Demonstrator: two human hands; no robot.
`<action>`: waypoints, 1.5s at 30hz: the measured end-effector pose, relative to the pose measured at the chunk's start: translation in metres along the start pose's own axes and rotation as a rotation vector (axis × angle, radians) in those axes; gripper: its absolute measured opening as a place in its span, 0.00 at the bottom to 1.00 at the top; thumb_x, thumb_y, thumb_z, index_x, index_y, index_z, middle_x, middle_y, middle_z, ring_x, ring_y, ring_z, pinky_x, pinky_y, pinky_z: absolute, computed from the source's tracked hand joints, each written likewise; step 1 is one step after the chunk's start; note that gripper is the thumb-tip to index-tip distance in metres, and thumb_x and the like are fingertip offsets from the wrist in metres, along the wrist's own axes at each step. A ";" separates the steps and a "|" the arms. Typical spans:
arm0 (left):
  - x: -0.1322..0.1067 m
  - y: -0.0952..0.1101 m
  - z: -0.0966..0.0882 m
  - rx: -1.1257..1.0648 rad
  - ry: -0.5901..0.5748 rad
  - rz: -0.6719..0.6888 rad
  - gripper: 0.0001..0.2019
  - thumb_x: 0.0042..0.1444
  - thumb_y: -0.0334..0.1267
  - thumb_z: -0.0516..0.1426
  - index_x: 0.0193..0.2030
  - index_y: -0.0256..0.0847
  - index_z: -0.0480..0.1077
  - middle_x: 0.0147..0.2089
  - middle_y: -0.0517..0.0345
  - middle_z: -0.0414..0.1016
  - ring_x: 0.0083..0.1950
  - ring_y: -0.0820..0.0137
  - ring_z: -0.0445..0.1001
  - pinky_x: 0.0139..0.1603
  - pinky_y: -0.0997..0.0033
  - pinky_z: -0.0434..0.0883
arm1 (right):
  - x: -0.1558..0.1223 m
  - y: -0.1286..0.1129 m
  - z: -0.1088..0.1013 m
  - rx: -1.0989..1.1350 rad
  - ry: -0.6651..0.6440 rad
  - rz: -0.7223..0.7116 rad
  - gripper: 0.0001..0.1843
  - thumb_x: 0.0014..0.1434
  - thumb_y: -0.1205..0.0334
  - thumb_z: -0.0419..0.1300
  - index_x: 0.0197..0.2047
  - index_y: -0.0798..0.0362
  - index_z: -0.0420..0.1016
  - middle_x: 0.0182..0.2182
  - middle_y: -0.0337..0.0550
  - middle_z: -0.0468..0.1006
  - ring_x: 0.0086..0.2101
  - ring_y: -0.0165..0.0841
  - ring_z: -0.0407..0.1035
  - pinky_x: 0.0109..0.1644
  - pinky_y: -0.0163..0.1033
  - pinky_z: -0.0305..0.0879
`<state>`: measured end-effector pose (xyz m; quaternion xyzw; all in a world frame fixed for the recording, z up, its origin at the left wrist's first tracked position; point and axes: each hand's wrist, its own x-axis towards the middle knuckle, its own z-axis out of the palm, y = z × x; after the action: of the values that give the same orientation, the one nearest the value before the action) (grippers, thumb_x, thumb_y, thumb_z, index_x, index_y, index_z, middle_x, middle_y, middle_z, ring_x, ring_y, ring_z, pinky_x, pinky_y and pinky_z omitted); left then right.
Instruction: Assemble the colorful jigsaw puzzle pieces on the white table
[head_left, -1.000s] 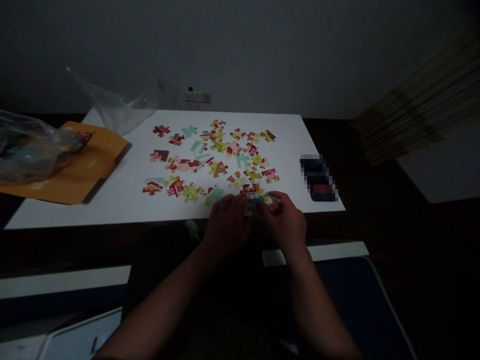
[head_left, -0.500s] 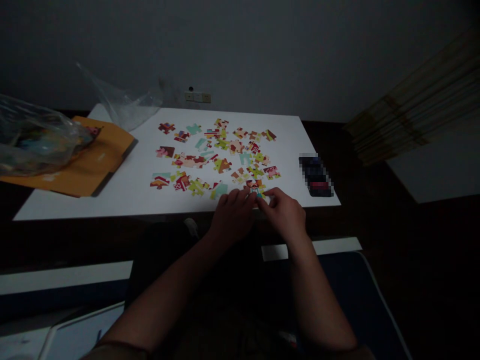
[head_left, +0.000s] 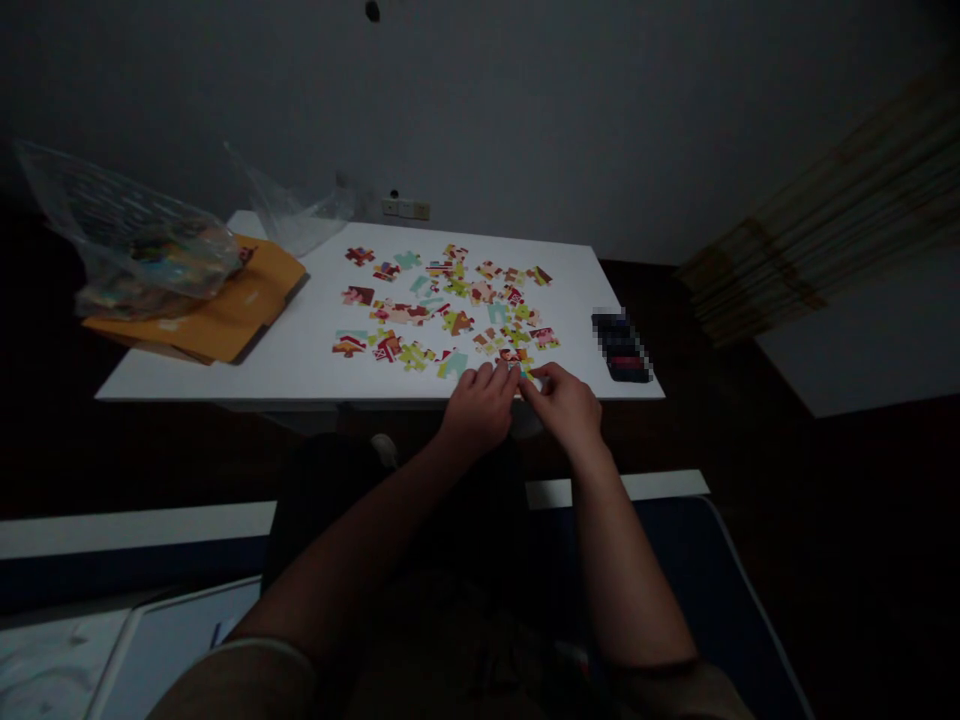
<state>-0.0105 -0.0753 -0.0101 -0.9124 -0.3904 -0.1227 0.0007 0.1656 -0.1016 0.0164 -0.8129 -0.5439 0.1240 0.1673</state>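
Observation:
Several colourful jigsaw pieces (head_left: 450,300) lie scattered on a white board (head_left: 300,345). My left hand (head_left: 480,405) and my right hand (head_left: 566,405) meet at the board's near edge, fingers curled and pinched together over a small puzzle piece (head_left: 523,372) between them. The piece is mostly hidden by the fingertips. A teal piece (head_left: 452,364) lies just left of my left hand.
An orange envelope (head_left: 225,310) with a clear plastic bag (head_left: 142,245) of pieces on it sits at the board's left. A dark pixelated object (head_left: 621,346) lies at the right edge. Wooden slats (head_left: 817,230) lean at the right. A wall socket (head_left: 406,208) is behind the board.
The view has pulled back and tilted up, so the board looks smaller and farther. Both hands stay together at the board's near edge on the same piece.

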 end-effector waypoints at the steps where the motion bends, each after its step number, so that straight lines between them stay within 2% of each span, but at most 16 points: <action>1: -0.002 0.000 -0.001 0.006 -0.011 0.008 0.32 0.76 0.36 0.52 0.83 0.30 0.62 0.82 0.36 0.69 0.76 0.46 0.71 0.71 0.48 0.70 | -0.001 0.000 0.000 -0.002 0.003 -0.003 0.22 0.71 0.36 0.66 0.55 0.41 0.87 0.38 0.42 0.89 0.41 0.47 0.83 0.38 0.42 0.57; 4: -0.013 -0.008 -0.006 0.004 -0.014 0.005 0.34 0.75 0.38 0.54 0.85 0.32 0.60 0.86 0.38 0.62 0.84 0.44 0.62 0.78 0.44 0.67 | -0.002 0.001 0.001 -0.003 0.010 -0.011 0.23 0.72 0.36 0.64 0.56 0.42 0.86 0.38 0.43 0.88 0.41 0.45 0.82 0.38 0.42 0.58; 6: -0.025 -0.023 -0.012 -0.009 0.022 -0.015 0.35 0.74 0.42 0.57 0.85 0.35 0.62 0.87 0.39 0.60 0.87 0.42 0.59 0.80 0.41 0.66 | -0.003 0.002 0.002 0.000 0.011 -0.021 0.24 0.72 0.35 0.64 0.56 0.42 0.87 0.37 0.43 0.88 0.40 0.44 0.81 0.37 0.42 0.57; 11: -0.053 -0.081 -0.020 0.005 0.073 -0.119 0.30 0.77 0.50 0.56 0.80 0.38 0.70 0.84 0.39 0.66 0.85 0.41 0.63 0.82 0.38 0.64 | -0.004 0.004 0.006 0.017 0.022 -0.029 0.27 0.71 0.33 0.63 0.56 0.44 0.87 0.35 0.42 0.86 0.38 0.43 0.79 0.37 0.41 0.57; 14: -0.062 -0.100 -0.019 -0.001 0.053 -0.112 0.31 0.78 0.52 0.57 0.81 0.41 0.69 0.84 0.41 0.67 0.86 0.41 0.62 0.84 0.36 0.62 | -0.003 0.002 0.008 0.002 0.021 -0.018 0.27 0.71 0.32 0.62 0.56 0.43 0.88 0.35 0.42 0.86 0.37 0.43 0.78 0.37 0.42 0.56; 24: -0.061 -0.098 -0.012 -0.068 0.108 -0.114 0.31 0.78 0.51 0.57 0.81 0.40 0.69 0.84 0.40 0.66 0.86 0.38 0.62 0.82 0.32 0.65 | -0.008 -0.009 0.009 -0.030 0.032 -0.008 0.27 0.72 0.33 0.62 0.59 0.43 0.87 0.35 0.42 0.85 0.37 0.42 0.78 0.37 0.41 0.54; 31: -0.060 -0.098 -0.016 -0.093 0.101 -0.130 0.31 0.76 0.51 0.59 0.80 0.39 0.70 0.83 0.38 0.68 0.85 0.37 0.64 0.81 0.31 0.66 | -0.010 -0.019 0.011 -0.046 0.031 -0.013 0.26 0.73 0.35 0.63 0.59 0.43 0.88 0.36 0.43 0.87 0.39 0.44 0.80 0.38 0.41 0.56; 37: -0.059 -0.095 -0.015 -0.078 0.112 -0.175 0.31 0.76 0.53 0.58 0.79 0.41 0.70 0.83 0.41 0.68 0.84 0.38 0.64 0.82 0.31 0.63 | -0.012 -0.036 0.017 -0.077 0.022 -0.067 0.25 0.74 0.36 0.62 0.60 0.43 0.88 0.36 0.43 0.88 0.37 0.44 0.81 0.37 0.41 0.56; 45: -0.055 -0.091 -0.006 -0.051 0.202 -0.279 0.30 0.76 0.52 0.57 0.77 0.38 0.70 0.81 0.36 0.70 0.84 0.37 0.65 0.84 0.28 0.58 | -0.006 -0.049 0.033 -0.087 0.028 -0.139 0.24 0.75 0.36 0.62 0.58 0.43 0.88 0.34 0.42 0.88 0.36 0.42 0.82 0.37 0.41 0.56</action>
<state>-0.1134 -0.0516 -0.0256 -0.8321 -0.5078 -0.2228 -0.0002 0.1092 -0.0852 0.0070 -0.7813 -0.6015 0.0771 0.1474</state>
